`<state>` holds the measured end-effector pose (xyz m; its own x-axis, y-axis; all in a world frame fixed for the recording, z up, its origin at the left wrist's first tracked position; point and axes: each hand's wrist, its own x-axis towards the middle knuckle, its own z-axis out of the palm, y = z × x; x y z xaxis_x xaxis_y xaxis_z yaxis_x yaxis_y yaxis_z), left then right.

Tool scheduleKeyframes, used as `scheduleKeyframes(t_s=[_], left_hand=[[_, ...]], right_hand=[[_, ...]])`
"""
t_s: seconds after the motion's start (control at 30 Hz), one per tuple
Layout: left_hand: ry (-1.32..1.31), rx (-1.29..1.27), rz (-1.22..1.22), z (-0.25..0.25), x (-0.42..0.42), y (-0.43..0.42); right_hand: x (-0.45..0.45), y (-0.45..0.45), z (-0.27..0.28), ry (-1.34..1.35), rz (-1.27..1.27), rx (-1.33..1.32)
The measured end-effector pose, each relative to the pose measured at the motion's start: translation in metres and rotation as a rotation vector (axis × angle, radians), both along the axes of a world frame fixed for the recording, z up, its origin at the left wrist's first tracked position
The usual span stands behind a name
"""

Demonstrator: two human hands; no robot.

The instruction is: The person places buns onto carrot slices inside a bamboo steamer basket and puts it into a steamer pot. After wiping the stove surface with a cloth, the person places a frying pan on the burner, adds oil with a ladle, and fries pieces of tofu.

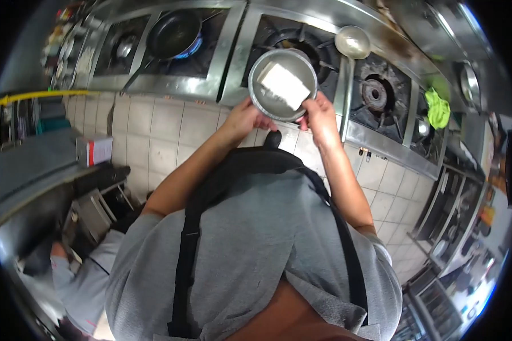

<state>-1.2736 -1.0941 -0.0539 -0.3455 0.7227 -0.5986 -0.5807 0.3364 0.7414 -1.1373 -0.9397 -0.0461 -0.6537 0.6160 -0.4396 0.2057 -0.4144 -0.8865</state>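
Note:
A round metal bowl (255, 91) is held out in front of my body, over the front edge of the stove. Inside it lies a white rectangular block (284, 85) with crumbly edges; I cannot tell what it is. My right hand (321, 118) grips the bowl's lower right rim, thumb over the edge. At the lower left rim, my left hand (247, 120) has its fingers curled against the bowl, partly hidden under it.
A black frying pan (174, 34) stands over a blue flame at the left of the stove (224, 57). To the right, a long-handled ladle (352, 42) lies across the stove near a bare burner (376, 94) and a green cloth (437, 108). Another person (88, 284) is at lower left.

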Motion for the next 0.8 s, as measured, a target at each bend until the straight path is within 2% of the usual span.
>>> scheduleKeyframes(t_s=[0.1,0.2,0.23,0.33,0.37,0.43,0.53,0.63,0.8], left_hand=[[-0.008,0.277,0.058,-0.009,-0.026,-0.016],[0.138,0.205,0.161,0.009,-0.025,-0.021],[0.216,0.171,0.159,0.0,-0.026,-0.026],[0.158,0.271,0.23,-0.008,-0.033,-0.037],[0.092,0.178,0.265,-0.006,-0.04,-0.046],[0.154,0.122,0.254,-0.015,-0.051,-0.069],[0.183,0.058,0.218,-0.023,-0.062,-0.092],[0.176,0.043,0.179,-0.058,-0.077,-0.121],[0.158,-0.016,0.064,-0.068,-0.088,-0.14]], right_hand=[[-0.014,0.004,0.011,0.03,0.032,0.01],[-0.028,-0.001,0.02,-0.029,0.072,0.092],[-0.032,-0.007,0.021,-0.031,0.085,0.097],[-0.045,-0.026,0.028,-0.069,0.258,0.149],[-0.05,-0.032,0.035,-0.191,0.31,0.43],[-0.06,-0.039,0.055,-0.371,0.313,1.001],[-0.076,-0.043,0.075,-0.365,0.226,1.105],[-0.066,-0.031,0.066,-0.449,0.151,1.323],[0.016,0.021,-0.022,-1.018,0.025,1.325]])
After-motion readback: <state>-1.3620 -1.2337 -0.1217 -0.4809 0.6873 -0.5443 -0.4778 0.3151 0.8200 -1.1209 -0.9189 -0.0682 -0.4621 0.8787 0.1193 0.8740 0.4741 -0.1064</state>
